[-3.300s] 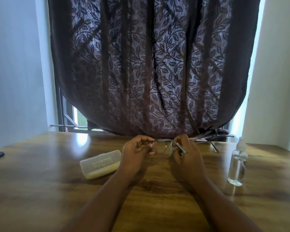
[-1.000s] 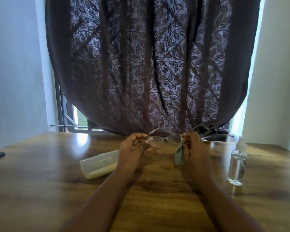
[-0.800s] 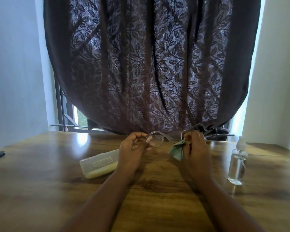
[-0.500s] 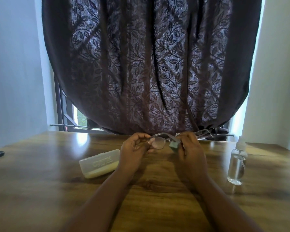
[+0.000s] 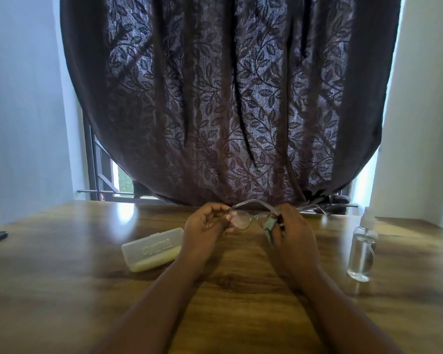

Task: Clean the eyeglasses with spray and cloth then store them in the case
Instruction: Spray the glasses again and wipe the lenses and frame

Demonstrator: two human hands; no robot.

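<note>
We judge wiping underway: left hand [image 5: 205, 228] grips the eyeglasses [image 5: 243, 218], right hand [image 5: 289, 226] pinches the cloth [image 5: 269, 224] on a lens. Case [image 5: 152, 249] lies closed on the table [image 5: 62, 277]; storing remains.

Wooden table [image 5: 62, 290], case [image 5: 152, 249] (shut), spray bottle [image 5: 361, 251]

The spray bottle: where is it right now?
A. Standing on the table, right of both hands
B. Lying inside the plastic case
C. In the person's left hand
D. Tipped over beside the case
A. The spray bottle stands upright on the table, untouched, to the right of the right hand, which holds the cloth against the glasses.
</note>
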